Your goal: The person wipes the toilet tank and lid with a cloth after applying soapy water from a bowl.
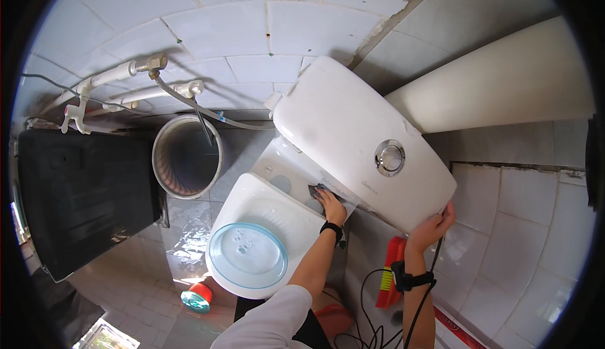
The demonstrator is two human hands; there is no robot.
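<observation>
In the head view, the left hand [333, 206] holds a small dark-grey cloth [316, 190] on the white ledge [285, 159] — between the glossy white rectangular toilet tank [350, 125] and the rounded white lid [297, 223]. The right hand [431, 230] touches the tank's near right corner — how tightly, I cannot tell. A translucent pale-blue round basin [247, 262] rests on the lid.

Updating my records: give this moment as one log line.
left hand: on dark cloth | right hand: at toilet cistern corner | bluish basin: on toilet lid

Hands [333, 207] — dark cloth [314, 190], white toilet cistern [346, 122]
</observation>
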